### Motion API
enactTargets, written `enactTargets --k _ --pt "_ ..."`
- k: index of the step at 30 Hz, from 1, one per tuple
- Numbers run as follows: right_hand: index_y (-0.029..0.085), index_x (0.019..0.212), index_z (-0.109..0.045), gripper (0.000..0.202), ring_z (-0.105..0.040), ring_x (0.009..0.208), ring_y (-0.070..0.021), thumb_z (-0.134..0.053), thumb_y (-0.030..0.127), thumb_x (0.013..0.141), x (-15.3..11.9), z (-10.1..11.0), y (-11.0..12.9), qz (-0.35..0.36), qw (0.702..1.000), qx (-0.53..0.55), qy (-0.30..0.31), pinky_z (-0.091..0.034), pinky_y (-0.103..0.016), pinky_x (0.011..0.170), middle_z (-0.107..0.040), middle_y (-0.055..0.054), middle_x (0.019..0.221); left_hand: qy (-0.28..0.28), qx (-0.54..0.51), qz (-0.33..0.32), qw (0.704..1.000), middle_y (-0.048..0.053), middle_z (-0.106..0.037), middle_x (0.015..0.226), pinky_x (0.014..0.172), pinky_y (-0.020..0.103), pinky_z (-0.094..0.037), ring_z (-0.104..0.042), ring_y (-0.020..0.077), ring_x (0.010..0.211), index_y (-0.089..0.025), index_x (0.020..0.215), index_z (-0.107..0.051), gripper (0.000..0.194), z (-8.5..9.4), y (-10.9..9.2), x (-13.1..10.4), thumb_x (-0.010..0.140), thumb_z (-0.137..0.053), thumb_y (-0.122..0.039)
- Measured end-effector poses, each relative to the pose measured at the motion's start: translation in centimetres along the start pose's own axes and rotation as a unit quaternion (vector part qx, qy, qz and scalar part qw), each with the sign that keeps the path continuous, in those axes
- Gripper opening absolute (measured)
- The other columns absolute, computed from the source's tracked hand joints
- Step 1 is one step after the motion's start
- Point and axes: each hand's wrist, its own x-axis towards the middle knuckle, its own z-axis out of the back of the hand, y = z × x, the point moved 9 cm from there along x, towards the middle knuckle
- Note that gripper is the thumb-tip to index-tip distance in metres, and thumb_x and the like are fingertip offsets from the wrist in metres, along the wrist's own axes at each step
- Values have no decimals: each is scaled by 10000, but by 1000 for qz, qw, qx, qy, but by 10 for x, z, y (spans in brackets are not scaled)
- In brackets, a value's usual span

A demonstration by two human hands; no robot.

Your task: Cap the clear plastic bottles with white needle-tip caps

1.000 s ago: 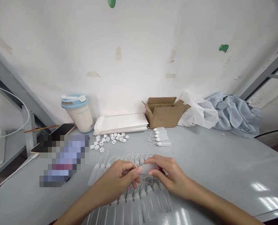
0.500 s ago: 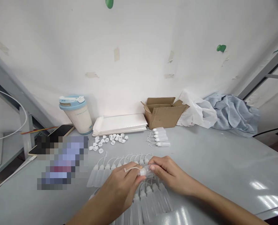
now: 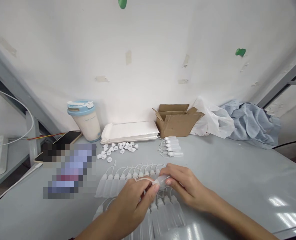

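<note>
Between my hands is a small translucent plastic bottle [image 3: 162, 181] with a white cap and a thin strap pointing left. My left hand [image 3: 135, 203] is closed on its cap end, thumb and fingers pinching there. At the other end, the fingers of my right hand [image 3: 185, 185] grip the bottle's body. Below and behind my hands lie two rows of similar bottles [image 3: 111, 185], each with a curved strap; my left hand and forearm hide part of them. Loose white caps [image 3: 109, 159] are scattered farther back on the grey table [image 3: 227, 180].
A few capped bottles [image 3: 174, 147] lie before an open cardboard box [image 3: 179, 125]. White padded envelopes [image 3: 130, 131], a lidded cup [image 3: 88, 125] and two phones [image 3: 73, 171] stand or lie to the left. A plastic bag [image 3: 212, 120] and blue cloth [image 3: 252, 123] are at the back right.
The whole view has shifted slightly, so things sit a little farther right. My left thumb has moved up onto the cap end; both hands still hold the bottle.
</note>
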Motion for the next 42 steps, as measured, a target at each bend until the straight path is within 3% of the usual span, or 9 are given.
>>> enactTargets --k 7,13,16,20,24,26,29,35,42 --pt "172 777 -563 351 -460 620 -127 -310 321 969 3 -10 -5 -60 992 80 77 -363 -241 613 -499 -2 677 -79 152 -204 964 1 -532 592 489 249 -343 -481 132 509 -172 685 -481 260 -3 -30 -9 925 -381 -177" --pt "162 715 -586 387 -327 533 -98 -382 406 935 1 -11 -19 -135 979 133 70 -292 -228 515 -366 34 588 -127 266 -265 918 11 -524 590 466 272 -328 -461 152 504 -166 685 -489 245 -2 -44 -14 909 -403 -115" --pt "158 730 -630 374 -317 522 -92 -460 448 893 1 -10 -29 -165 969 179 44 -257 -225 479 -376 36 578 -101 255 -227 934 19 -549 637 484 273 -369 -494 167 552 -164 742 -513 183 1 -33 -6 902 -425 -147" --pt "171 880 -675 327 -414 526 -100 -505 450 864 4 13 -48 -180 966 178 -58 -320 -223 476 -509 11 619 -72 268 -115 954 55 -606 817 612 292 -461 -556 200 742 -160 927 -556 163 25 11 7 869 -413 -108" --pt "187 1000 -653 325 -564 657 -152 -480 426 863 2 53 -74 -187 962 60 -188 -424 -239 521 -651 -39 811 -123 394 -6 911 132 -607 937 790 403 -449 -531 288 935 -120 953 -612 310 72 64 7 778 -386 -1" --pt "194 1013 -649 316 -599 714 -168 -456 401 872 2 68 -85 -183 958 -24 -218 -464 -259 567 -680 -56 948 -94 417 65 901 155 -607 968 778 416 -446 -534 314 940 -114 940 -639 356 86 95 6 728 -388 23" --pt "197 980 -673 285 -610 830 -214 -511 383 837 2 79 -103 -177 953 -65 -235 -478 -290 616 -690 -72 1019 -35 368 118 922 131 -631 931 770 394 -451 -574 298 900 -140 946 -662 328 89 127 4 748 -419 -43" --pt "186 988 -683 283 -606 838 -236 -545 354 807 1 83 -133 -173 950 -96 -243 -467 -304 594 -694 -91 994 0 329 120 937 93 -653 918 707 321 -463 -630 233 801 -159 961 -663 344 81 143 7 775 -378 -111" --pt "208 990 -679 250 -604 883 -229 -497 277 833 3 78 -142 -147 956 -114 -228 -497 -314 621 -621 -96 1079 -5 305 120 945 125 -657 926 687 346 -457 -631 268 805 -142 925 -669 352 82 150 8 775 -352 -173"
